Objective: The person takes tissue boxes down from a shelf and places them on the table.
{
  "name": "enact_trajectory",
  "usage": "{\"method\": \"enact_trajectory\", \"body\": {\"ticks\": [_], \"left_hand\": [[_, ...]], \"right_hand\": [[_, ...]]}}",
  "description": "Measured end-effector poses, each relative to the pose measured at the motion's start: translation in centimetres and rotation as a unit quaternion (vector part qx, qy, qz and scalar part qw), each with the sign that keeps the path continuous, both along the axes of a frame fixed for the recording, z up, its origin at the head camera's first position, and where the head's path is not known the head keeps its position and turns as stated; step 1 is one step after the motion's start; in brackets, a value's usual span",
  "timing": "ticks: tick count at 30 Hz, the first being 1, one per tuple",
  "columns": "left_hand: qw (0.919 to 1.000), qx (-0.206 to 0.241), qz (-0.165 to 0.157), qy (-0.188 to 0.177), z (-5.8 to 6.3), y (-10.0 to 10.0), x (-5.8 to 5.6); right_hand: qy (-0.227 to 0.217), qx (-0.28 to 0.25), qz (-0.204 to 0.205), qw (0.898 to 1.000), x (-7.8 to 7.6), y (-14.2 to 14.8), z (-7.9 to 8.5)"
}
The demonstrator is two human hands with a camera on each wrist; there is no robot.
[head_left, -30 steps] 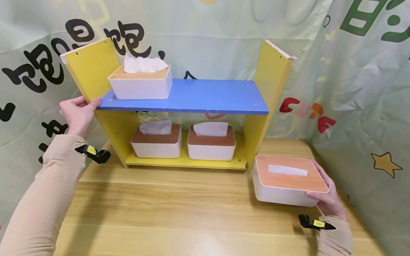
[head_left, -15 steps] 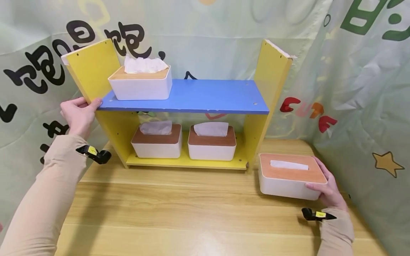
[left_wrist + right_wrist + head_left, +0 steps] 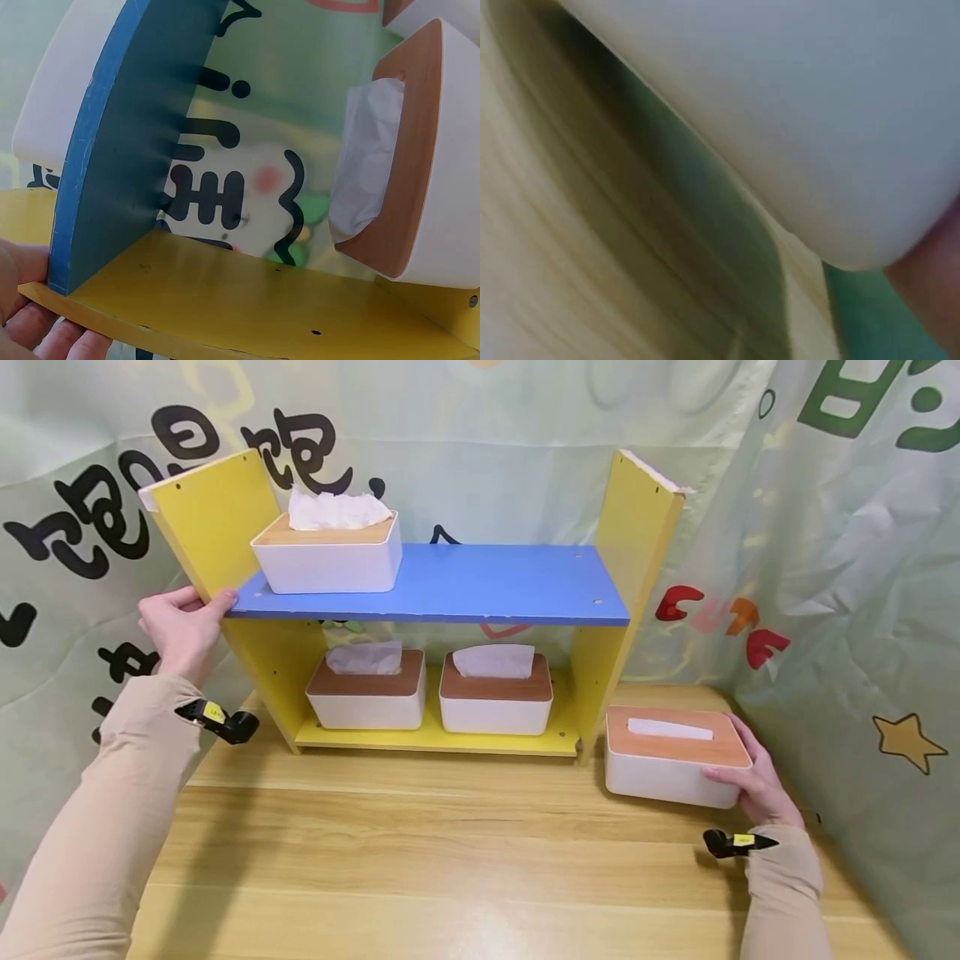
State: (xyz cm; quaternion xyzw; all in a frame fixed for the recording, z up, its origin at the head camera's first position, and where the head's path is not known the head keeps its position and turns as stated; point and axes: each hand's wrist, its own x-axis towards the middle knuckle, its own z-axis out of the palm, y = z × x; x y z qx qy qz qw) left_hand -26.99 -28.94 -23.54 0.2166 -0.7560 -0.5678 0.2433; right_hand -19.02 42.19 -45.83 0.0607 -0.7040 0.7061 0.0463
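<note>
My left hand [image 3: 183,631] grips the front edge of the yellow left side panel [image 3: 213,527], its thumb by the corner of the blue shelf board [image 3: 495,581]. At the right, my right hand [image 3: 761,781] holds a white tissue box [image 3: 667,777] with a wood-look lid by its right end, thumb on the front wall. The box [image 3: 802,112] hangs close over the table, a dark shadow under it. Another tissue box [image 3: 330,568], tissue standing up, sits at the left of the blue board. Below, two tissue boxes with browner lids, left [image 3: 367,712] and right [image 3: 495,717], stand side by side.
The yellow right side panel [image 3: 637,552] rises just left of the held box. A yellow bottom board [image 3: 442,743] carries the lower boxes. All stands on a wooden table [image 3: 420,852], with printed curtains [image 3: 510,493] hanging behind and at the right [image 3: 847,635].
My right hand has carried the held tissue box away from me, toward the back of the table beside the right panel. My left hand keeps its grip on the left panel.
</note>
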Motion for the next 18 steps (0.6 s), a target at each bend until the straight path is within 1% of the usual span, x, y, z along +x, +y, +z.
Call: {"method": "enact_trajectory", "body": {"ticks": [3, 5, 9, 12, 15, 18], "left_hand": [[1.0000, -0.007, -0.003, -0.001, 0.0, 0.0, 0.1], [0.9999, -0.007, -0.006, -0.004, 0.0, 0.1, 0.1], [0.9999, -0.008, -0.006, -0.004, 0.0, 0.1, 0.1], [1.0000, -0.003, -0.004, -0.005, 0.0, 0.1, 0.1], [1.0000, 0.004, -0.002, -0.006, 0.0, 0.0, 0.1], [0.9999, 0.011, -0.002, -0.003, 0.0, -0.1, 0.1]], "right_hand": [[-0.005, 0.013, 0.022, 1.000, -0.4, 0.2, 0.4], [-0.003, 0.026, 0.044, 0.999, -0.6, 0.5, 0.6], [-0.008, 0.072, 0.075, 0.995, -0.8, 1.1, 1.3], [-0.019, 0.131, 0.087, 0.987, -0.9, 1.5, 2.0], [-0.031, 0.183, 0.099, 0.978, -1.0, 2.0, 2.7], [-0.041, 0.213, 0.107, 0.970, -1.2, 2.3, 3.3]]}}
